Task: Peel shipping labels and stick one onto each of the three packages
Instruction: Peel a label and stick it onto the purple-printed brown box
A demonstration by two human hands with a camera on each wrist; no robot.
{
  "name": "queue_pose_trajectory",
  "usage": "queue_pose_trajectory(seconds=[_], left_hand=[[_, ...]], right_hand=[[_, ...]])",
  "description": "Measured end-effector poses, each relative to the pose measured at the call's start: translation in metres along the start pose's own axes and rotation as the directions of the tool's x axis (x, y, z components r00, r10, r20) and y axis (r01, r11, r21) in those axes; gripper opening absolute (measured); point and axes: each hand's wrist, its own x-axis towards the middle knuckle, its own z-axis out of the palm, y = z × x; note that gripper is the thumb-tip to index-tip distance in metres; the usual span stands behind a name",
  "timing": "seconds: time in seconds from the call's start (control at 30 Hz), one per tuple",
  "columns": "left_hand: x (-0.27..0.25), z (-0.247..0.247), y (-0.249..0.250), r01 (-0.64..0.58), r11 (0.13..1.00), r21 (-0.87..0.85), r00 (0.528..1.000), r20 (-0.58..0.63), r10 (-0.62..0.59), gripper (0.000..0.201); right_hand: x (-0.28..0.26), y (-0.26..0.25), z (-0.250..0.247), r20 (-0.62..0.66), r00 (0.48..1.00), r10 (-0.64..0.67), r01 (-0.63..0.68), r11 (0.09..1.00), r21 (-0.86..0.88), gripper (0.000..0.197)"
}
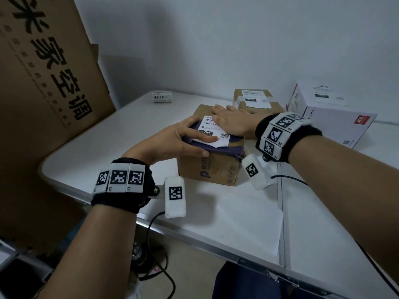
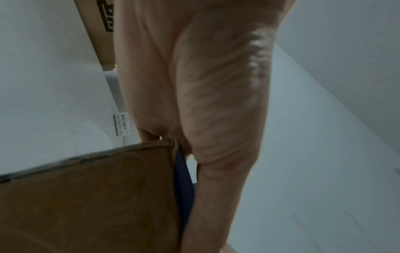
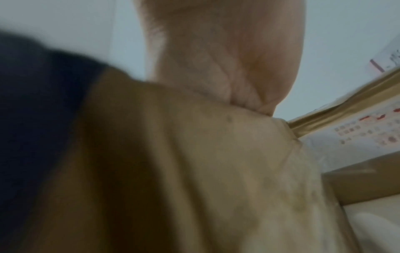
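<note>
A brown cardboard box (image 1: 210, 169) with a dark purple top stands mid-table. A white shipping label (image 1: 218, 134) lies on its top. My left hand (image 1: 200, 144) lies over the near left corner, one straight finger pressing the label and the thumb along the front top edge. My right hand (image 1: 224, 119) lies flat, palm down, on the label's far part. In the left wrist view my left hand (image 2: 216, 171) runs beside the box (image 2: 97, 196). The blurred right wrist view shows my palm on the box (image 3: 194, 171). A second brown box (image 1: 262, 104) and a white box (image 1: 328, 117) each carry a label.
A small stack of labels (image 1: 161, 97) lies at the table's back left. A big printed carton (image 1: 43, 87) leans at the left edge. A white backing sheet (image 1: 244, 223) lies near the front edge. Cables hang under the table (image 1: 86, 152).
</note>
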Motion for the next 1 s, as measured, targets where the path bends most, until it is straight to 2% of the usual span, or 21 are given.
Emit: queue_pose_trajectory(seconds=[0.57,0.83,1.0], left_hand=[[0.009,-0.007,0.008,0.111,0.994,0.007,0.993,0.035,-0.111,0.044],[0.016,-0.014,0.008,0.137,0.99,-0.036,0.987,0.084,-0.134,0.047],[0.024,-0.019,0.01,0.143,0.99,0.011,0.989,0.034,-0.144,0.055]], right_hand=[[-0.003,0.014,-0.001,-0.007,0.998,0.062,-0.062,0.998,0.028,0.056],[-0.007,0.016,0.004,-0.012,0.982,0.187,-0.187,0.982,-0.015,0.068],[-0.013,0.009,0.006,-0.019,0.942,0.335,-0.335,0.941,-0.046,0.079]])
